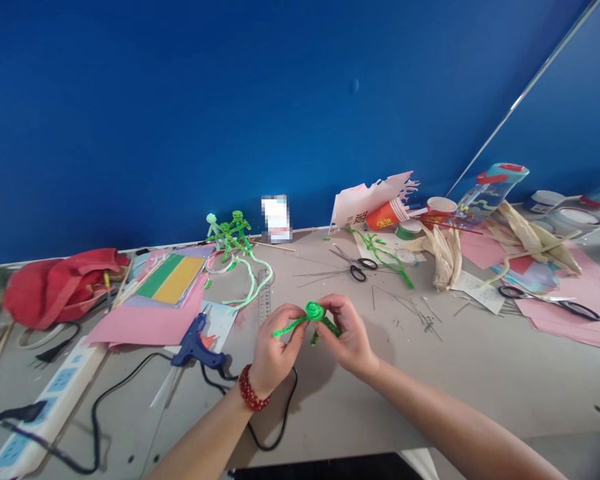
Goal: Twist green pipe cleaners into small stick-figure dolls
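Between my two hands is a green pipe-cleaner figure with a coiled round head and thin limbs sticking out. My left hand pinches it from the left, near a limb that points left. On the other side, my right hand is closed on it with thumb and fingers; part of the figure is hidden there. Several similar green figures stand by the wall. Pale green pipe cleaners lie below them, beside a ruler.
A blue glue gun with a black cord lies left, near a power strip and pink paper. Scissors, wires and more green pipe cleaners lie beyond my hands. Cups, dried husks and another scissors are right.
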A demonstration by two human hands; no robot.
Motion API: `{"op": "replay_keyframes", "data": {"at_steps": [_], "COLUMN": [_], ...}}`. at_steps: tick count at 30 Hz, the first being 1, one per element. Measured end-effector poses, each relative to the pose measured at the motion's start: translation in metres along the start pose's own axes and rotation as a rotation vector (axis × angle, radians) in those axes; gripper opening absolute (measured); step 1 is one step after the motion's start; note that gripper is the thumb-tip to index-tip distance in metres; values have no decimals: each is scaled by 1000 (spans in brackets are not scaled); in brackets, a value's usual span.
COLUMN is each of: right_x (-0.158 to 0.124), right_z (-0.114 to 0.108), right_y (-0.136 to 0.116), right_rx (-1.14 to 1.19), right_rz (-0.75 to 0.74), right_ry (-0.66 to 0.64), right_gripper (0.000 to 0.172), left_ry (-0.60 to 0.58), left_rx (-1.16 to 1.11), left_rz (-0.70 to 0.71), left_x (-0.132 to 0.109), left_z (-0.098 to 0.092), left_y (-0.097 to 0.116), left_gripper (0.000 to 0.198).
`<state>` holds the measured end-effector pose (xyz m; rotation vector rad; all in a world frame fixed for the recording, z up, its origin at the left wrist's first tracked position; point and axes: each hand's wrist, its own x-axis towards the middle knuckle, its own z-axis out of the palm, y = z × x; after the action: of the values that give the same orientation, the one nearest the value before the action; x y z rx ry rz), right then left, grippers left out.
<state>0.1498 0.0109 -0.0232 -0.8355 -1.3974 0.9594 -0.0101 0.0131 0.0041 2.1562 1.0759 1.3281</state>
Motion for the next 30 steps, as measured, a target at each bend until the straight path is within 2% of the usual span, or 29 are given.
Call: {"op": "replay_keyframes", "data": {"at_steps": [5, 11, 15, 19, 27, 30], "right_x": [1, 5, 4, 1, 3, 4], "right_z": [-2, -3, -2, -1, 0, 0], "right_y": [-2, -2, 2, 7, 3, 2], "right_rx": [-133, -207, -209, -160, 40, 89], "right_rz": [-117, -217, -232, -149, 18, 78], "right_ry": [-21, -24, -32, -24, -47, -40], "right_gripper": [31, 33, 32, 29, 26, 28], "left_ry": [-38, -112, -137, -147, -132, -155], "left_rx": [-122, -639, -864, -852, -424, -355], "left_rz": [-202, -605, -757, -712, -530, -499], "left_x": [-2, 0, 2, 1, -2, -1], "left_z": [0, 2, 2, 2, -2, -4], "left_y": [1, 1, 2, 2, 3, 4], "left_gripper": [6, 14, 13, 14, 16, 18]}}
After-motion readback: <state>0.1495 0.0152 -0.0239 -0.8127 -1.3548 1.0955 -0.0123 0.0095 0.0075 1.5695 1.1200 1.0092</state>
